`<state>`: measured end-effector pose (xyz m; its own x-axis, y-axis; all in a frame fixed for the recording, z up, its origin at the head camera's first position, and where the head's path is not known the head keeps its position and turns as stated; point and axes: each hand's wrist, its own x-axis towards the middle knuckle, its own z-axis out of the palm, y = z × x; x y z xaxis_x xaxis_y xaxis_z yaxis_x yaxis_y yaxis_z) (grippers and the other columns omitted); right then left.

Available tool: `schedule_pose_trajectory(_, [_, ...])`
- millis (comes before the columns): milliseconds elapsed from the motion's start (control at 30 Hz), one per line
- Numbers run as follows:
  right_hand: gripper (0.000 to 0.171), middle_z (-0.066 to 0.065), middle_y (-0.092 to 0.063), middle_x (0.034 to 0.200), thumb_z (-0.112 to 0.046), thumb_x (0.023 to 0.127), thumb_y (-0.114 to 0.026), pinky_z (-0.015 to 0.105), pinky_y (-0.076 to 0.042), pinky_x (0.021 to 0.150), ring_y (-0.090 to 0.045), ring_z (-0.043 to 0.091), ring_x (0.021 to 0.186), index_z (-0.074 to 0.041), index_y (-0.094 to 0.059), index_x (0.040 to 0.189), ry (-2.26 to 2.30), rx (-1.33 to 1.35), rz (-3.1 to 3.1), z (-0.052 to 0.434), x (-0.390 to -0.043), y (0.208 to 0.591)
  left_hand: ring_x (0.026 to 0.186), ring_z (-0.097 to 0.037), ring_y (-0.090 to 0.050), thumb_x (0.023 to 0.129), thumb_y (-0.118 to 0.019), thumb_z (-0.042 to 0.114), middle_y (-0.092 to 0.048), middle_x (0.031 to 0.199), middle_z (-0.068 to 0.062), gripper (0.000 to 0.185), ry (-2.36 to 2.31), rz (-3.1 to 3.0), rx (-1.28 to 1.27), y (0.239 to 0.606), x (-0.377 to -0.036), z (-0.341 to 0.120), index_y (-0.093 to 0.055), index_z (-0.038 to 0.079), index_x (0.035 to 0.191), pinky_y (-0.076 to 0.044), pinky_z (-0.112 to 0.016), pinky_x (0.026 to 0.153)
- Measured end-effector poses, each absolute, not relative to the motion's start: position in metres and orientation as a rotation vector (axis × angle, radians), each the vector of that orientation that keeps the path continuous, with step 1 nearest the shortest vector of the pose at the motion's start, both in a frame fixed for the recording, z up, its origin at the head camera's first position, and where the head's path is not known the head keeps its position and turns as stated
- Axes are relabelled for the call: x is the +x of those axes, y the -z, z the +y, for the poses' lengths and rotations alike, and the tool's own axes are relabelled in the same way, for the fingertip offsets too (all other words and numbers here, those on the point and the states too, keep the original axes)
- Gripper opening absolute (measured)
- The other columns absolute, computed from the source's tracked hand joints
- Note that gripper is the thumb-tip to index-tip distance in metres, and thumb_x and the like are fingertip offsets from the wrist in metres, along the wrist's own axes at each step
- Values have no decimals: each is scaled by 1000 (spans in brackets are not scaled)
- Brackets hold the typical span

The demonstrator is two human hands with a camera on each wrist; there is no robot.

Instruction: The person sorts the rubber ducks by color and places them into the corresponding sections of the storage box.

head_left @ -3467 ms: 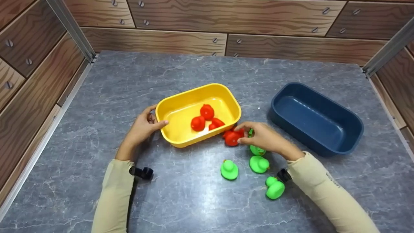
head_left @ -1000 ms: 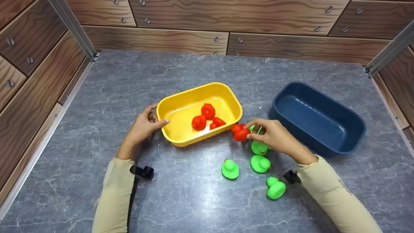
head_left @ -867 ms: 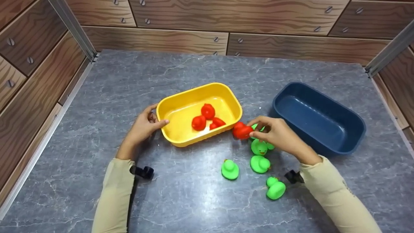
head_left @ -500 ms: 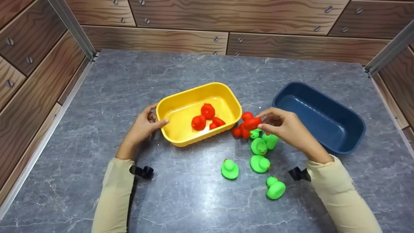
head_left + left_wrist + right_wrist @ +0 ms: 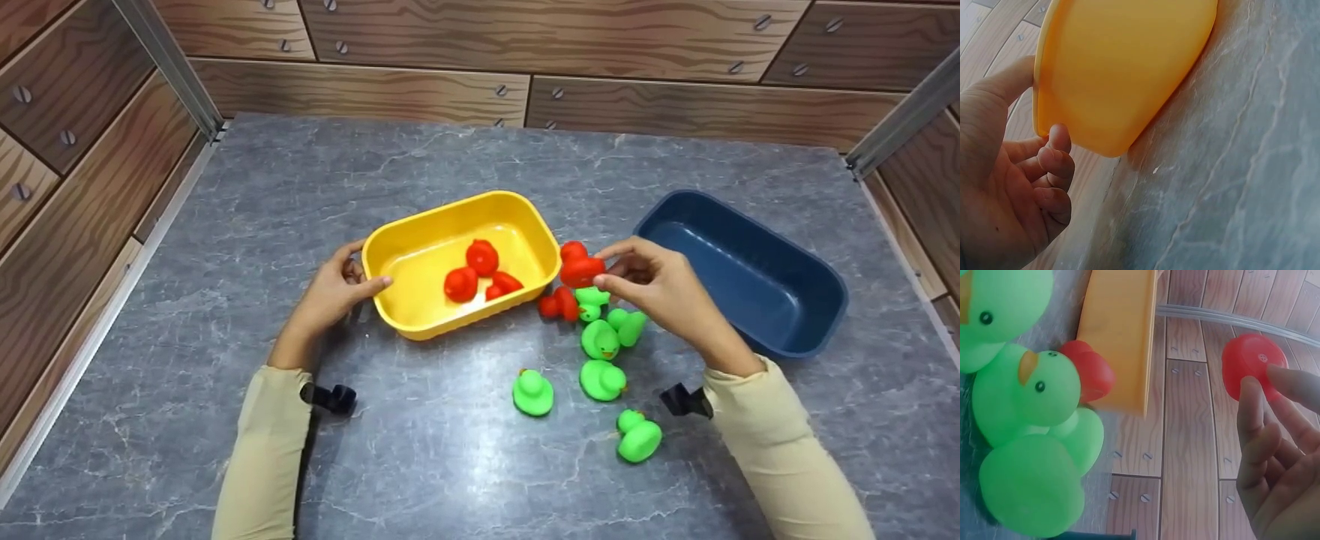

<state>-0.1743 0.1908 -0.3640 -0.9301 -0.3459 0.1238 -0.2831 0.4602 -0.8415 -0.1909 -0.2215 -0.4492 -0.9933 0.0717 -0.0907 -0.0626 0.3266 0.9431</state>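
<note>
Spanning between wood-grain walls [image 5: 420, 94], grey marble tabletop [image 5: 420, 465]; right fingers [image 5: 611, 285] pinch red duck [image 5: 579, 266], left grip yellow tub [image 5: 420, 319]

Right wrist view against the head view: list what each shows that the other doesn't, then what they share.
Only the right wrist view shows the round underside of the held red duck with its small hole, and the eyes and orange beaks of the nearby green ducks close up.

Only the head view shows the left hand gripping the yellow tub at its rim, three red ducks inside it, the blue tub and the whole marble tabletop.

Both show the right hand pinching the red duck, a second red duck lying beside the yellow tub, and green ducks.
</note>
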Motion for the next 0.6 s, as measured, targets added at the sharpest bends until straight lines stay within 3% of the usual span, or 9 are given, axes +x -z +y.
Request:
schedule_pose_trajectory(300, [25, -1, -68, 78, -11, 89, -69, 22, -54, 58, -65, 8, 61, -2, -62, 111, 1638, -573, 2624, 182, -176, 364, 53, -10, -46, 83, -74, 18, -48, 78, -1, 71, -1730, 2495, 10, 451, -191, -222, -39, 6, 144, -40, -21, 46])
schedule_pose_trajectory(600, [27, 14, -68, 84, -13, 91, -67, 22, -51, 53, -65, 8, 62, -2, -58, 114, 1638, -519, 2631, 174, -181, 363, 53, -9, -46, 84, -74, 18, -48, 79, -1, 72, -1718, 2505, 4, 451, -192, -221, -38, 4, 145, -41, -21, 46])
